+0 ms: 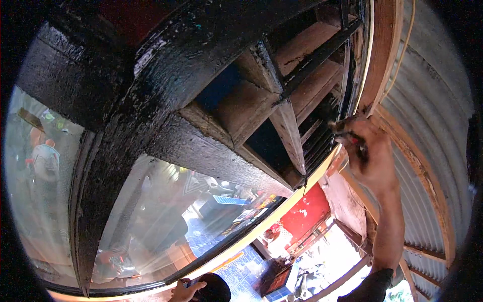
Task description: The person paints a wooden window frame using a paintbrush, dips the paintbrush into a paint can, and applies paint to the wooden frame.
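Note:
My right hand (368, 145), smeared with black, reaches up at the right, close to the outer edge of a black-coated wooden window frame (124, 109). Its fingers close around a small dark object with a bit of red, perhaps a paintbrush; blur and the fingers hide most of it. Beside the fingertips are thin dark slats (320, 149) next to a wooden lattice (277, 100) with brown inner faces and black edges. Low in the picture, my left hand (184, 291) grips the rim of a round black container (213, 288), whose contents cannot be told.
Glass panes (147, 226) in the frame show reflections. A corrugated metal roof (419, 151) on wooden beams (422, 166) curves along the right, with a thin yellow cable (402, 62). Far below lie a blue tiled floor (241, 270), a red wall panel (307, 207) and cluttered items.

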`<state>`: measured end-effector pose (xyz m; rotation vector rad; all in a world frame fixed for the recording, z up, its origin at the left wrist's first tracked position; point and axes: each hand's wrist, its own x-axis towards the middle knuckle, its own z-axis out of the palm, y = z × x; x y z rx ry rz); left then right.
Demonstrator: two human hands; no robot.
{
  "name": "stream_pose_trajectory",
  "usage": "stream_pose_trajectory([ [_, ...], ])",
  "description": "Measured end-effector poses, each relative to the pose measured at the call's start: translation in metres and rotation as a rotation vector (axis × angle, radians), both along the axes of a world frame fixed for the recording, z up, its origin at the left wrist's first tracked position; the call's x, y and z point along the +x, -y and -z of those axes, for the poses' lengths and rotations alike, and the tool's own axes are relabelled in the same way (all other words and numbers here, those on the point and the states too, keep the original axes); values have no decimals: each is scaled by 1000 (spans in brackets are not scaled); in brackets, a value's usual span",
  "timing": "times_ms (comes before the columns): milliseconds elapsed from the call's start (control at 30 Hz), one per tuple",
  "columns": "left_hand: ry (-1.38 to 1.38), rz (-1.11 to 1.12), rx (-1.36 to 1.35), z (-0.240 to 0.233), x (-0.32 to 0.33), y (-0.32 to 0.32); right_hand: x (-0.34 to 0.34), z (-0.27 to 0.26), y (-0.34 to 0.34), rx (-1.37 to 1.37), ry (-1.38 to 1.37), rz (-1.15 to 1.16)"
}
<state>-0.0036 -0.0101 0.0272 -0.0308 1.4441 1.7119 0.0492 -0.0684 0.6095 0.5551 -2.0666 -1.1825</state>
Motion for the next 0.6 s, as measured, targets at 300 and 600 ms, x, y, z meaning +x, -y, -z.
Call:
stream_pose_trajectory([
  [300,-107,120,-48,19,4,-14,-12,-14,11,113,-50,-11],
  [600,45,93,98,11,8,2,-20,5,1,-892,67,-90],
])
